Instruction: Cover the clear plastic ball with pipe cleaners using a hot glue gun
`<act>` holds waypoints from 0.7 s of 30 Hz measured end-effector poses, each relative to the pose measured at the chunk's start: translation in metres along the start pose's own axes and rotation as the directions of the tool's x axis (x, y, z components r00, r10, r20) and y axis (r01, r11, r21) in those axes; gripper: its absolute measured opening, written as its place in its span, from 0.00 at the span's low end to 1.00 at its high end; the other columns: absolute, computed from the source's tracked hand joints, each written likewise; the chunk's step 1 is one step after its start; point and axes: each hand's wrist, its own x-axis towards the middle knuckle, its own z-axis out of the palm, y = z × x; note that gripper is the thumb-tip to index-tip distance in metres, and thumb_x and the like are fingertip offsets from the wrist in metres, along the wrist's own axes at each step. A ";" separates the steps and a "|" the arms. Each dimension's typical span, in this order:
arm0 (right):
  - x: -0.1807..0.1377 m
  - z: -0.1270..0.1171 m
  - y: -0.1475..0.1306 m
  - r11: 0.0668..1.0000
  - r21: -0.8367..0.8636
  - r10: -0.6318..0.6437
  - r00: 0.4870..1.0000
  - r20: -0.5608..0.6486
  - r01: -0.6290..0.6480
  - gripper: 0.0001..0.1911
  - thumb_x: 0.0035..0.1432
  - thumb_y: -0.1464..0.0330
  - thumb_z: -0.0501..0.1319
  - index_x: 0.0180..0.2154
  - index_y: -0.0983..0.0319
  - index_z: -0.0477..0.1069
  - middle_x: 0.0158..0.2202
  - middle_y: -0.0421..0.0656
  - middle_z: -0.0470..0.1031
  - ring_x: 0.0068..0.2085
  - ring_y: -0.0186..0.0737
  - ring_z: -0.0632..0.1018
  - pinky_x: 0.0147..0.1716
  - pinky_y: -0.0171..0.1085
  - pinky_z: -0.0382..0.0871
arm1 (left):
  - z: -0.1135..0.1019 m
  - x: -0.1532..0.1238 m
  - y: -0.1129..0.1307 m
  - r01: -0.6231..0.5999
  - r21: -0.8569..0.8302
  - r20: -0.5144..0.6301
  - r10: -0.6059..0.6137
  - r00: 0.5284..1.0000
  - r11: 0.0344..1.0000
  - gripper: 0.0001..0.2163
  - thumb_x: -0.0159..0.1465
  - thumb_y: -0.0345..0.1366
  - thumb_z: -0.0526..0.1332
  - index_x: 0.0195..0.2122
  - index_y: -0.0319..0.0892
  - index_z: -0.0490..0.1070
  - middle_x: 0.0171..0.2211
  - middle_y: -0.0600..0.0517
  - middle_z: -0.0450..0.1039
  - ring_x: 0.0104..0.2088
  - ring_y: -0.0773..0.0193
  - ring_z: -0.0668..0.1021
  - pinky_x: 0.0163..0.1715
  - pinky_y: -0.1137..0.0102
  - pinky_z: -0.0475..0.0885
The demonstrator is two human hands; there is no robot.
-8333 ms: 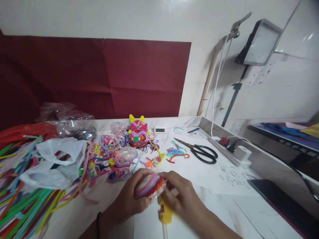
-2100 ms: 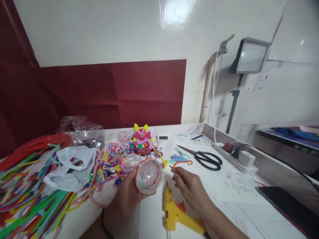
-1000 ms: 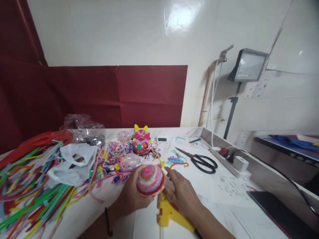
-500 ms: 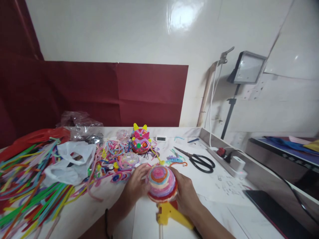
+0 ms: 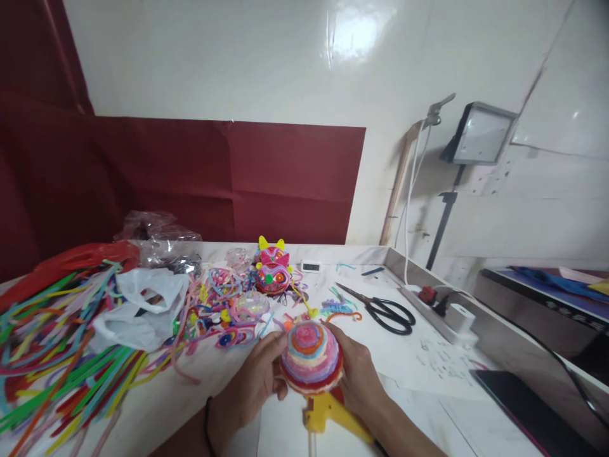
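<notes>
Both my hands hold a dome (image 5: 310,357) wound with pink, purple, orange and red pipe cleaners, just above the white table (image 5: 419,362). My left hand (image 5: 254,384) grips its left side with fingers curled. On the right side my right hand (image 5: 359,381) cups it. A yellow glue gun (image 5: 330,416) lies on the table right under the dome. Behind it stands a pink and yellow pipe-cleaner animal head (image 5: 272,270) among loose pipe-cleaner pieces (image 5: 219,304).
A big heap of coloured pipe cleaners (image 5: 52,349) and a white plastic bag (image 5: 137,308) fill the left. Black scissors (image 5: 385,311) lie at mid right. A power strip (image 5: 442,311) runs along the right edge, with a dark tablet (image 5: 537,400) beside it.
My right hand left the glue gun area and joined the left on the dome. The dome was turned from its clear open side to its wound top, then moved slightly right.
</notes>
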 end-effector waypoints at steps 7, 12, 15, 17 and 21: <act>-0.003 0.002 0.005 0.993 -0.099 -0.061 0.998 -0.020 0.059 0.21 0.56 0.70 0.56 0.52 0.68 0.66 0.38 0.55 0.82 0.36 0.50 0.84 0.35 0.42 0.79 | 0.003 -0.003 0.005 0.031 -0.044 0.002 -0.030 1.000 0.999 0.11 0.60 0.44 0.66 0.37 0.43 0.70 0.23 0.57 0.67 0.21 0.69 0.72 0.16 0.77 0.63; -0.003 0.005 0.002 0.977 -0.195 -0.100 0.994 -0.036 0.091 0.20 0.58 0.72 0.53 0.53 0.69 0.65 0.34 0.52 0.82 0.32 0.48 0.83 0.30 0.40 0.78 | 0.003 0.000 0.004 0.029 -0.044 -0.008 -0.029 1.000 0.999 0.12 0.60 0.46 0.65 0.36 0.43 0.70 0.24 0.56 0.70 0.20 0.70 0.71 0.17 0.76 0.63; -0.002 0.006 0.002 0.955 -0.269 -0.142 0.989 -0.051 0.123 0.21 0.58 0.74 0.52 0.53 0.71 0.64 0.31 0.51 0.82 0.28 0.48 0.82 0.26 0.40 0.77 | 0.000 0.006 -0.001 0.030 -0.016 -0.036 -0.031 0.999 0.999 0.17 0.62 0.51 0.61 0.38 0.41 0.71 0.24 0.54 0.71 0.19 0.68 0.72 0.17 0.74 0.65; -0.001 0.005 0.004 0.935 -0.324 -0.175 0.982 -0.066 0.144 0.21 0.57 0.75 0.51 0.53 0.72 0.64 0.28 0.50 0.81 0.25 0.48 0.80 0.24 0.40 0.74 | -0.004 0.009 -0.004 0.010 0.029 -0.087 -0.008 0.996 1.000 0.19 0.61 0.52 0.61 0.43 0.41 0.71 0.26 0.51 0.74 0.21 0.64 0.75 0.18 0.73 0.68; 0.001 0.000 0.007 0.887 -0.428 -0.228 0.971 -0.078 0.174 0.25 0.52 0.80 0.50 0.54 0.72 0.63 0.24 0.46 0.77 0.22 0.47 0.77 0.21 0.40 0.69 | -0.008 0.011 -0.006 -0.149 0.167 -0.196 0.181 0.964 0.975 0.26 0.50 0.44 0.74 0.48 0.45 0.70 0.49 0.44 0.75 0.48 0.52 0.78 0.36 0.71 0.75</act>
